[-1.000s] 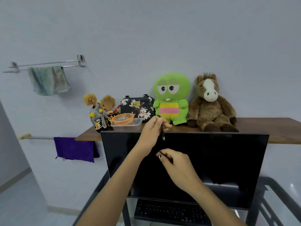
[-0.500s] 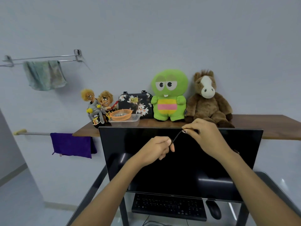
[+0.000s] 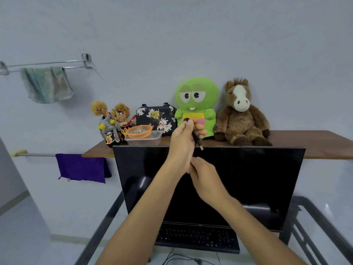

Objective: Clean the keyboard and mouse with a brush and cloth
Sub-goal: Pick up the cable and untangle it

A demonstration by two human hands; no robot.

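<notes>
My left hand [image 3: 182, 142] is raised in front of the monitor's top edge, shut on a thin black cord [image 3: 196, 140] with a silvery tip that pokes out down and to the right. Just below it, my right hand [image 3: 204, 175] has its fingers curled against the heel of the left hand; what it holds is hidden. The black keyboard [image 3: 196, 238] lies on the glass desk under the monitor. The mouse is out of sight. A purple cloth [image 3: 82, 167] hangs on a rail at the left.
A dark monitor [image 3: 254, 180] stands behind my arms. The wooden shelf [image 3: 315, 144] behind it carries a green plush [image 3: 196, 96], a brown horse plush [image 3: 242, 115], a floral bag, dolls and an orange basket [image 3: 139, 131]. A greenish towel [image 3: 46, 85] hangs on the upper rail.
My left hand rose to the monitor's top edge with the cord. My right hand dropped from the upper right to just under the left hand. The mouse slipped out of view.
</notes>
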